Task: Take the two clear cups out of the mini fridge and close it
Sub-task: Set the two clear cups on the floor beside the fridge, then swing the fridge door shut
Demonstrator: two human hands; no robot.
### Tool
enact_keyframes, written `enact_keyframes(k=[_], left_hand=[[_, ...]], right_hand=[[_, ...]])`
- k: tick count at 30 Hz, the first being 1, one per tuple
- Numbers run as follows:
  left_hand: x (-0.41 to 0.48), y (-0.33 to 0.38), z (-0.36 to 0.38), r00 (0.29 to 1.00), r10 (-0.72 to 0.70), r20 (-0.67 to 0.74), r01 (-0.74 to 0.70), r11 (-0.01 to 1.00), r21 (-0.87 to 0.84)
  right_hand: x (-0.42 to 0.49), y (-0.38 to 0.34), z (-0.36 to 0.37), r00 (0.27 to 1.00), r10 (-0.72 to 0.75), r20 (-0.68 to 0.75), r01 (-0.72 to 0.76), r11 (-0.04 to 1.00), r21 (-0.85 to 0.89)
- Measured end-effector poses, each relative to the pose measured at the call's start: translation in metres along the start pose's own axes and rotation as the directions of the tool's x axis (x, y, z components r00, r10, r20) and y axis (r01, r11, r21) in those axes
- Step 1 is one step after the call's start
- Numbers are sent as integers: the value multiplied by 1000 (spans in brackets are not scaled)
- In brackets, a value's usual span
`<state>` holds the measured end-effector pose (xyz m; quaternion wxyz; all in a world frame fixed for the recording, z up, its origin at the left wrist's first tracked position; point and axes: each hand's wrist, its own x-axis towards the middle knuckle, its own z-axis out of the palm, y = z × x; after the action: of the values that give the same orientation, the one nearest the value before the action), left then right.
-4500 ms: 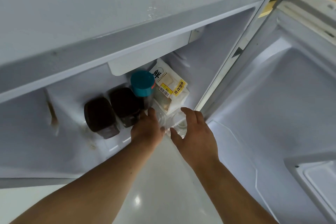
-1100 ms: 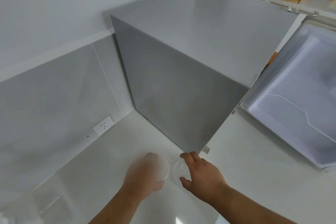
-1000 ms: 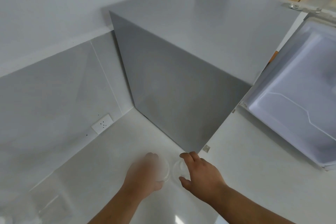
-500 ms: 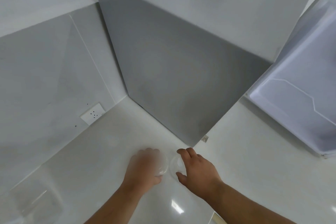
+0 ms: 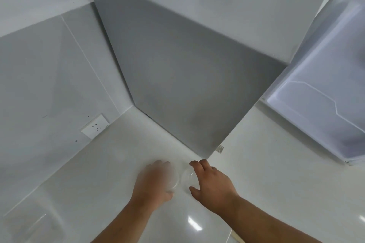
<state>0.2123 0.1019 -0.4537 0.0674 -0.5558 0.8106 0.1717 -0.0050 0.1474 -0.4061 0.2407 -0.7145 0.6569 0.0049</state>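
Low over the glossy white floor [image 5: 110, 163], beside the grey mini fridge [image 5: 177, 77], my two hands each hold a clear cup. My left hand [image 5: 154, 183] is wrapped around one clear cup [image 5: 172, 178], seen hazily in front of the fingers. My right hand [image 5: 211, 182] grips the second clear cup [image 5: 187, 176] by its rim and side. The two cups sit almost touching. Whether they rest on the floor I cannot tell. The fridge door [image 5: 325, 85] stands open at the right, showing its white inner liner.
A white wall socket [image 5: 94, 125] sits low on the wall at the left. A faint clear container [image 5: 35, 225] lies on the floor at the bottom left. The fridge's front corner, with a small hinge bracket [image 5: 220, 149], is just beyond my right hand.
Earlier both hands reached for the cups inside the fridge. Now the cups are outside, held near the floor beside the fridge. In the last second my view tilted down and my hands barely moved.
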Motion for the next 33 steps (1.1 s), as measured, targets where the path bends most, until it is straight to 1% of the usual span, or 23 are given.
enact_keyframes(k=[4, 6, 9, 13, 15, 18, 20, 23, 26, 31, 33], left_hand=[[-4, 7, -11, 999, 11, -45, -12, 1000, -29], [-4, 14, -18, 995, 31, -98, -35, 998, -42], [-5, 29, -28, 975, 93, -201, -107, 992, -60], [-10, 56, -47, 929, 195, -314, -235, 967, -95], [-14, 75, -59, 910, 247, -332, -294, 950, -100], [-15, 109, -81, 901, 282, -329, -341, 930, -135], [-11, 135, -97, 889, 297, -347, -366, 918, -151], [-2, 178, -123, 840, 362, -404, -450, 882, -143], [11, 221, -154, 814, 388, -432, -490, 858, -152], [24, 285, -220, 767, 425, -482, -525, 847, -89], [26, 305, -254, 707, 438, -555, -547, 836, -36]], right_hand=[[-7, 6, -8, 1000, -2, -25, 3, 1000, 15], [-11, 12, -14, 999, 5, -47, -3, 1000, 27], [-19, 24, -25, 995, 11, -94, -9, 1000, 20], [-37, 46, -43, 986, 18, -165, -19, 1000, -5], [-49, 60, -55, 980, 36, -196, -38, 999, -9], [-69, 85, -76, 964, 77, -254, -85, 996, -22], [-80, 102, -97, 949, 95, -301, -111, 993, -36], [-93, 123, -136, 920, 113, -376, -142, 989, -50], [-103, 139, -182, 885, 98, -456, -141, 988, -61], [-125, 159, -264, 811, 51, -583, -131, 987, -97], [-136, 169, -296, 780, 27, -625, -127, 985, -116]])
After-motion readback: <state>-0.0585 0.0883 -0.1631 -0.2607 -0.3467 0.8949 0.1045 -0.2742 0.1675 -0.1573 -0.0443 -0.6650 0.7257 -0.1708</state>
